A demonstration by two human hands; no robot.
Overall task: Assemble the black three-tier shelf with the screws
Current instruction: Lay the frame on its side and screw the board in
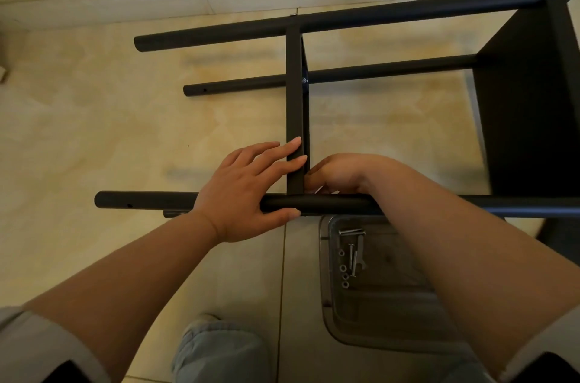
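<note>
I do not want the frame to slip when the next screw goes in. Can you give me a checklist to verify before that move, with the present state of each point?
1. Left hand steadies the near pole and the middle shelf panel: ok.
2. Panel meets the near pole at the joint: ok.
3. Screw seated at this joint: cannot tell, the right hand hides it.
4. Spare screws and nuts lie in the clear tray: ok.
5. Far joint already has its screw: ok.
</note>
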